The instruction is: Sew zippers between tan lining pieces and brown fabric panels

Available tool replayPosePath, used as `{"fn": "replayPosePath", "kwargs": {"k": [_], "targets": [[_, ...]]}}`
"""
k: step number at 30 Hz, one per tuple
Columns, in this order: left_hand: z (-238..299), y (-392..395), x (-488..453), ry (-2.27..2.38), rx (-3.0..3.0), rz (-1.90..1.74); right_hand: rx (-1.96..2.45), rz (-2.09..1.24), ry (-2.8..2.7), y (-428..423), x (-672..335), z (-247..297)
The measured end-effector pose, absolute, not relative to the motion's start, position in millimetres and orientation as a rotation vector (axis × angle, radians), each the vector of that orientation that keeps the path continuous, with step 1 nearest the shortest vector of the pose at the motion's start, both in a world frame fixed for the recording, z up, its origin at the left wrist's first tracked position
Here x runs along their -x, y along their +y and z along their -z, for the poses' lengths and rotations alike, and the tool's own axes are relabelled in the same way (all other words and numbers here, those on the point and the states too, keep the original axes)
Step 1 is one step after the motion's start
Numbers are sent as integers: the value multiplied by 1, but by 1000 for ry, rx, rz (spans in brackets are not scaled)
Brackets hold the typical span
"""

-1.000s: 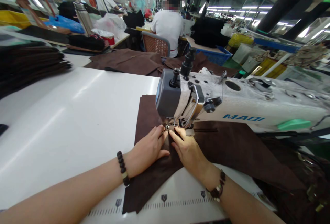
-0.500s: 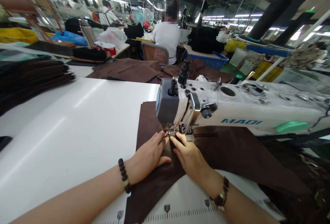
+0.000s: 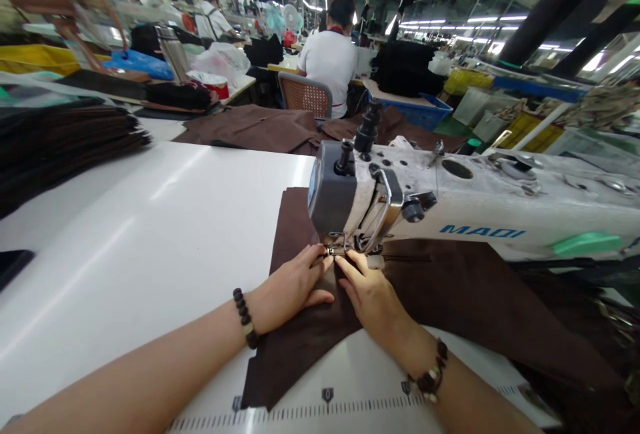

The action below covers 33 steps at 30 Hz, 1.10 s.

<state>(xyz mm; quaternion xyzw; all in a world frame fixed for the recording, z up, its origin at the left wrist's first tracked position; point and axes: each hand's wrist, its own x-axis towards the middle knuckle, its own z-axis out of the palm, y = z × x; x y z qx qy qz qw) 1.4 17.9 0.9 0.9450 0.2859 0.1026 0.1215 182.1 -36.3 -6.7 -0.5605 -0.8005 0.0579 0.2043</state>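
Observation:
A dark brown piece of cloth (image 3: 320,341) lies under the head of a white sewing machine (image 3: 480,194). My left hand (image 3: 295,281) rests flat on the cloth left of the presser foot (image 3: 331,251), fingers stretched forward and thumb apart. On the other side, my right hand (image 3: 373,291) presses down with its fingers extended, their tips close to the foot. Both hands hold the cloth against the table without gripping it. A stitched line or seam (image 3: 410,258) shows on the cloth to the right. The needle point is too small to make out.
A stack of dark cut pieces (image 3: 65,147) lies at the left on the white table (image 3: 150,234). More brown cloth (image 3: 250,127) is heaped along the far edge. A printed ruler (image 3: 300,413) runs along the front. Ahead, a person in white (image 3: 330,64) sits on a chair.
The whole view has shifted a little, with the machine now slightly higher and farther right. Both hands keep their places by the presser foot. The cloth's near corner has come fully into view.

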Motion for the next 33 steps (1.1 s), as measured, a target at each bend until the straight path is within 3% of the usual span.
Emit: {"fn": "replayPosePath", "kwargs": {"k": [21,25,28,29,31,33], "targets": [[1,20,-1,836,-2756,-324,1557,-287,-2221,-32,-184,4],[0,20,-1,822,-2798,-354,1434,-376,-2332,-54,-198,-57],[3,21,-1,840,-2846,-387,1033,-480,-2456,-71,-220,-136],[6,22,0,844,-2859,-403,984,-374,-2379,-69,-229,-161],[10,23,0,844,-2875,-423,1195,138,-2121,-50,-248,-199],[13,24,0,849,-2883,-423,1356,481,-2191,-14,-269,-220]]}}
